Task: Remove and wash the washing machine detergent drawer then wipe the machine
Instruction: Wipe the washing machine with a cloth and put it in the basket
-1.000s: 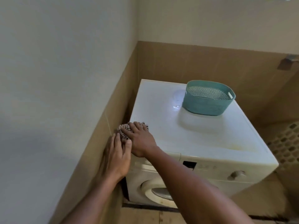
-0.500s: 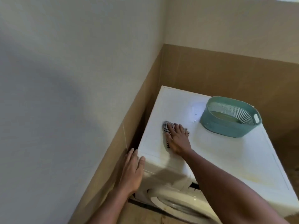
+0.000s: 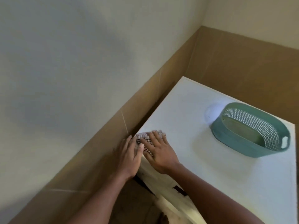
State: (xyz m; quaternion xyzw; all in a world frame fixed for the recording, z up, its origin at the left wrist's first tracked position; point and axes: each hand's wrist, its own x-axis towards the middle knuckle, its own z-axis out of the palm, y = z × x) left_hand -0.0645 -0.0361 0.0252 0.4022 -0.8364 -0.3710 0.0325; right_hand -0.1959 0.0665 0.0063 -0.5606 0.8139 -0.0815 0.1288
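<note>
The white washing machine [image 3: 194, 126] fills the lower right, seen from above. A checked cloth [image 3: 144, 137] lies at the top's near left edge. My right hand [image 3: 160, 151] presses flat on the cloth with fingers spread. My left hand [image 3: 129, 157] rests against the machine's left front corner, fingers extended, thumb touching the cloth's edge. A dark opening [image 3: 179, 190] shows in the front panel under my right forearm. No detergent drawer is in view.
A teal plastic basket [image 3: 252, 128] stands on the machine's top at the far right. A brown tiled wall [image 3: 113, 126] runs close along the machine's left side and behind it, leaving a narrow dark gap.
My right hand has slid the cloth from the middle of the top back to the near left edge. My left hand has moved up to the corner beside it.
</note>
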